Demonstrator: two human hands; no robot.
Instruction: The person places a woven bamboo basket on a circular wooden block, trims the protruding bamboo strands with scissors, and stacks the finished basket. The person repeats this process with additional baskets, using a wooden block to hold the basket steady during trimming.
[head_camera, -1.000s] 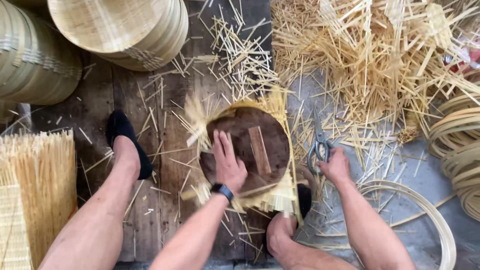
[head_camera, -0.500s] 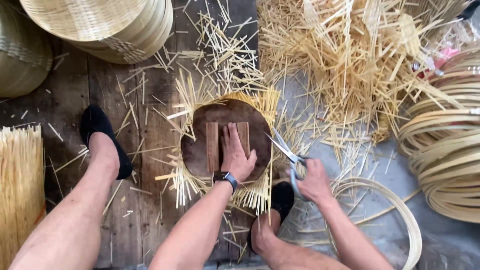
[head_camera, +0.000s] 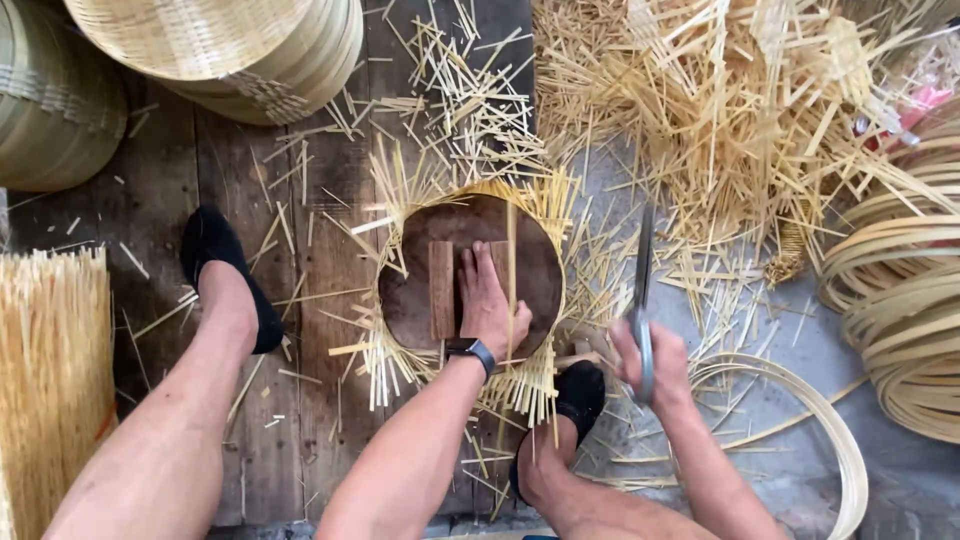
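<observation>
Two hands, two jobs: my left hand (head_camera: 490, 305) lies flat, fingers together and pointing away from me, pressing on the dark round mould (head_camera: 480, 275) that sits on the plank floor (head_camera: 300, 330) between my feet. A small wooden block (head_camera: 441, 288) lies on the mould just beside that hand, touching it or nearly so. My right hand (head_camera: 655, 360) is closed around the handles of the shears (head_camera: 642, 300), whose blades point away from me; they look closed or nearly closed, but the motion blur keeps me from being sure. Around the mould's rim stands the ragged fringe of bamboo strips (head_camera: 400, 350), sticking out longest on the near and left sides, with one long strip crossing the mould close to my left thumb. I judge the step in hand to be trimming: the weave is pinned under the mould and the loose ends are being cut back to the rim. The shears are off to the right of the mould, near it but not touching the fringe. As I read it, the next move calls for bringing the blades in at the rim, opening them, and keeping firm weight on the left hand so the piece does not turn. Stacked baskets (head_camera: 230, 50) sit well apart at the far left, offcuts (head_camera: 720, 110) at the far right.
</observation>
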